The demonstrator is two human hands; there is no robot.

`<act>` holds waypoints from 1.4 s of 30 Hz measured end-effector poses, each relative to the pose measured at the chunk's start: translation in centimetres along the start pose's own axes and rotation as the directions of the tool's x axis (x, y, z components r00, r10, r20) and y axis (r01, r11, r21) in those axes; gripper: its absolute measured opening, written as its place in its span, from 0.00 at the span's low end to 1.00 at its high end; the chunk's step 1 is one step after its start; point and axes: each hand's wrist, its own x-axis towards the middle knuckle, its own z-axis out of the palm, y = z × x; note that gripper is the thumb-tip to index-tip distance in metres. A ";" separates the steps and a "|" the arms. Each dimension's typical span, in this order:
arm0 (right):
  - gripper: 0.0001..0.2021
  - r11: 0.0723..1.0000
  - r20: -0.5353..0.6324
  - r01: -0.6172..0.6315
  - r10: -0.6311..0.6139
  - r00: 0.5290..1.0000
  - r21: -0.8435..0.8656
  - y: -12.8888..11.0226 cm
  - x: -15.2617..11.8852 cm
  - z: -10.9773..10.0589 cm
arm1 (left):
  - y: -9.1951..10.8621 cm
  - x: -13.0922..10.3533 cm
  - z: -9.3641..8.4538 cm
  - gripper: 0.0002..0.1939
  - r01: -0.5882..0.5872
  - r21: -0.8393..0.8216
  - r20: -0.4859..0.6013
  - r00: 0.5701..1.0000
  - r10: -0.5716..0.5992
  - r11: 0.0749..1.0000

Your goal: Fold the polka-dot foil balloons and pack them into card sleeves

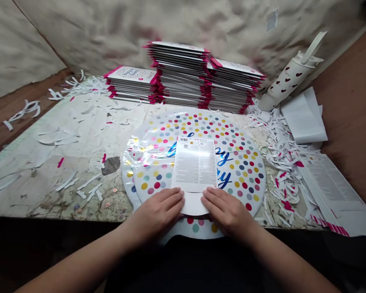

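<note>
Printed card (195, 162) straight ahead, between both your hands

You have the card lying on top of the flat dotted balloons (247, 158), at the near side of the table (51, 195). Its long axis runs away from you, with the barcode at the far end and a white rounded flap (193, 204) at the near end. The body of the card lies beyond your fingertips, and neither hand is nearer: your left hand (160, 211) is at the near left corner, your right hand (230, 211) at the near right one, with the flap between them.

The fingers of each hand lie over the card's edge, close together and bent a little. Your thumbs are hidden, so I cannot tell whether you are pinching the card or only pressing on it.

Beyond the balloons stand three piles of pink-edged packets (181, 77) (the middle one is tallest). To your right are a heart-patterned cup (288, 83), paper scraps (273, 136) and a fanned pile of cards (338, 187).
</note>
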 end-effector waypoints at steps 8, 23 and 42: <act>0.07 0.774 0.354 -0.621 0.550 0.756 0.124 1.9 3.0 -0.9 | 0.0 4.0 0.3 0.09 0.492 -0.009 0.149 0.862 -0.485 0.871; 0.15 0.913 0.113 0.012 0.037 0.993 -0.409 -0.6 5.2 -0.9 | 2.0 3.6 -1.0 0.20 0.709 -0.695 0.557 0.633 -0.538 0.115; 0.22 0.970 -0.038 -0.160 0.170 0.985 0.186 -0.6 2.8 -1.2 | 2.2 4.8 0.6 0.08 0.212 -0.840 0.535 0.483 -0.694 -0.500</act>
